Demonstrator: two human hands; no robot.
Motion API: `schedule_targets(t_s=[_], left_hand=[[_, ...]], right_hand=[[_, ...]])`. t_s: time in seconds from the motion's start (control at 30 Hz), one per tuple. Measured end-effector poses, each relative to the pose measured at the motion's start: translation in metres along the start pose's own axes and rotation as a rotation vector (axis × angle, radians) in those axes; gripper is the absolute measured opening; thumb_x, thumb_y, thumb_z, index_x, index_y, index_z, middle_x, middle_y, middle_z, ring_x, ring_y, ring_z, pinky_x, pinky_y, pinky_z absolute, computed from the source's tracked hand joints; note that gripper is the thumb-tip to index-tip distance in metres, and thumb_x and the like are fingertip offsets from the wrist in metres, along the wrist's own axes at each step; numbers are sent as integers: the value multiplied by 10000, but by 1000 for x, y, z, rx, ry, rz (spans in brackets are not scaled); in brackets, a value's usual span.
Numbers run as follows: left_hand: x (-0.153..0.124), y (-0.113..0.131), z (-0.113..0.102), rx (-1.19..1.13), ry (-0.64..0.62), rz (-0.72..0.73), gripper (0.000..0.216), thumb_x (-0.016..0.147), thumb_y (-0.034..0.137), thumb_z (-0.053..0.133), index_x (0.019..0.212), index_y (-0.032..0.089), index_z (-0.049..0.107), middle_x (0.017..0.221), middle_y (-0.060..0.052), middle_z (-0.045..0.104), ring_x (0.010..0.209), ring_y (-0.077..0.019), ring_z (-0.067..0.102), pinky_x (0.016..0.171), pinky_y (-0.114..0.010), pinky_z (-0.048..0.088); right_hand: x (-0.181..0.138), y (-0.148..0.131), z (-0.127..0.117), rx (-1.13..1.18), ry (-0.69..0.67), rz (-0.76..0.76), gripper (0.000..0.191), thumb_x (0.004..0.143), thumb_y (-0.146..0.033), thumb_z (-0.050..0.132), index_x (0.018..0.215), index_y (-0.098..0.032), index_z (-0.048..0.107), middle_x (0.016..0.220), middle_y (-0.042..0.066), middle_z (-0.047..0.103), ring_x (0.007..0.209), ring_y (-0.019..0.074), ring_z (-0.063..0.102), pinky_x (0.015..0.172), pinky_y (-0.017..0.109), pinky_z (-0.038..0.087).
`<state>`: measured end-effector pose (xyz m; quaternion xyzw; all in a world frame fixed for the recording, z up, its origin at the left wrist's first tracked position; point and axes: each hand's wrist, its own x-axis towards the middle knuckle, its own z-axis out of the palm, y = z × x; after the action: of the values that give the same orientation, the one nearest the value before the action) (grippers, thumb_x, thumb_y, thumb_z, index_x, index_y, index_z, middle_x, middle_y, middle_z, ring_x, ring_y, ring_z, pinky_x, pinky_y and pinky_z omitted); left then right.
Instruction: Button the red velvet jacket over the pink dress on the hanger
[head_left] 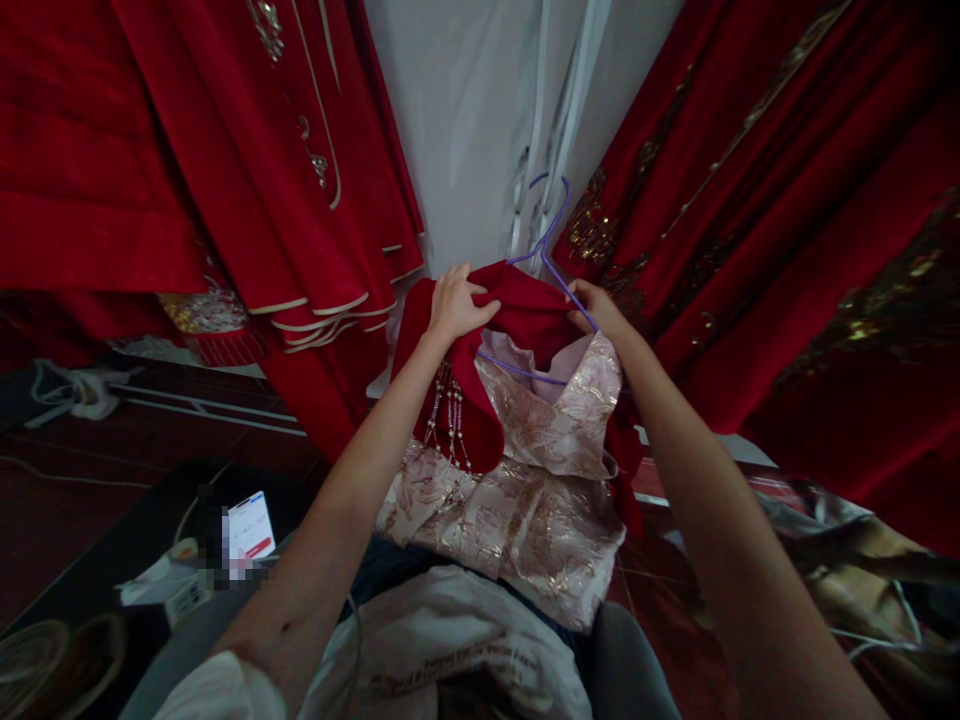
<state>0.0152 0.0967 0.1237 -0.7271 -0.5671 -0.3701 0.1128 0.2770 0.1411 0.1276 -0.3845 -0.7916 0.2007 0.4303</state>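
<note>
A pale pink brocade dress [540, 510] with metallic gold patterns lies across my lap, its top on a purple wire hanger [556, 250]. A red velvety garment [480, 420] with beaded tassels hanging from it is draped over the dress and the hanger's shoulders. My left hand [459, 303] curls over the red cloth at the left shoulder, thumb and fingers closing on its edge. Beside the hanger's right arm, my right hand [598, 308] pinches the upper edge of the same red cloth. Part of its fingertips is hidden behind the hanger and fabric.
Red garments with gold trim hang at the left [285, 180] and sequined red ones at the right [750, 220]. Between them stands a pale cabinet [457, 130] with handles. A lit phone [251, 530] and a small white box [187, 598] are at lower left.
</note>
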Motion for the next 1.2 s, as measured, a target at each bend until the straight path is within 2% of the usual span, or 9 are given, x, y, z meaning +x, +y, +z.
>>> schedule_targets(t_s=[0.17, 0.3, 0.43, 0.57, 0.8, 0.93, 1.03, 1.13, 1.2], left_hand=[[0, 0, 1, -9, -2, -3, 336, 782, 441, 634, 948, 166, 731, 1330, -118, 536, 1281, -321, 448, 1102, -434, 322], [2, 0, -4, 16, 4, 6, 316, 793, 432, 627, 923, 161, 725, 1247, -125, 570, 1245, -318, 467, 1092, -441, 323], [3, 1, -7, 87, 4, 40, 292, 830, 414, 592, 892, 158, 719, 1117, -134, 599, 1177, -313, 498, 1052, -452, 344], [-3, 9, -1, 122, -11, 92, 268, 853, 399, 573, 875, 178, 722, 1088, -136, 592, 1134, -309, 516, 984, -450, 386], [-10, 18, 6, 106, -40, 110, 249, 868, 376, 566, 921, 186, 718, 1109, -145, 583, 1136, -311, 515, 972, -452, 389], [-8, 11, 4, 140, -43, 99, 246, 870, 375, 565, 912, 183, 713, 1121, -147, 586, 1140, -311, 515, 975, -456, 384], [-8, 11, 6, 137, -37, 96, 247, 870, 365, 564, 907, 168, 708, 1131, -156, 582, 1147, -314, 511, 973, -459, 386], [-12, 16, 9, 126, -32, 73, 244, 873, 353, 555, 901, 161, 703, 1129, -159, 579, 1155, -321, 503, 970, -464, 386], [-14, 18, 9, 115, -27, 65, 247, 873, 356, 553, 893, 161, 702, 1113, -160, 580, 1152, -325, 502, 965, -466, 387]], right_hand=[[1, -2, 2, -29, 10, 9, 241, 453, -164, 479, 686, -214, 439, 628, -50, 449, 604, 124, 406, 603, 253, 350], [-1, -4, -2, -146, 188, 42, 262, 468, -136, 455, 714, -223, 466, 693, -24, 526, 683, 159, 502, 687, 281, 420], [-23, -4, -29, -314, 497, 55, 331, 475, -75, 448, 768, -218, 506, 787, 17, 594, 752, 182, 556, 717, 293, 433], [-61, -7, -67, -454, 558, 216, 347, 485, -51, 499, 790, -205, 560, 784, 35, 629, 716, 190, 567, 670, 292, 433], [-83, -25, -115, -794, 511, 294, 301, 531, -61, 551, 784, -192, 648, 826, 76, 648, 711, 193, 556, 698, 316, 444], [-95, -36, -134, -773, 475, 472, 323, 561, -108, 573, 838, -221, 695, 707, 53, 628, 633, 202, 553, 649, 358, 453], [-113, -52, -138, -581, 373, 485, 282, 597, -174, 600, 841, -294, 673, 740, 48, 654, 657, 242, 592, 626, 407, 480], [-128, -72, -124, -145, 142, 583, 332, 627, -238, 647, 940, -350, 633, 835, 36, 688, 701, 266, 639, 613, 429, 536], [-133, -79, -107, 108, 17, 692, 406, 616, -210, 662, 1003, -318, 610, 856, 44, 694, 720, 258, 663, 635, 416, 572]])
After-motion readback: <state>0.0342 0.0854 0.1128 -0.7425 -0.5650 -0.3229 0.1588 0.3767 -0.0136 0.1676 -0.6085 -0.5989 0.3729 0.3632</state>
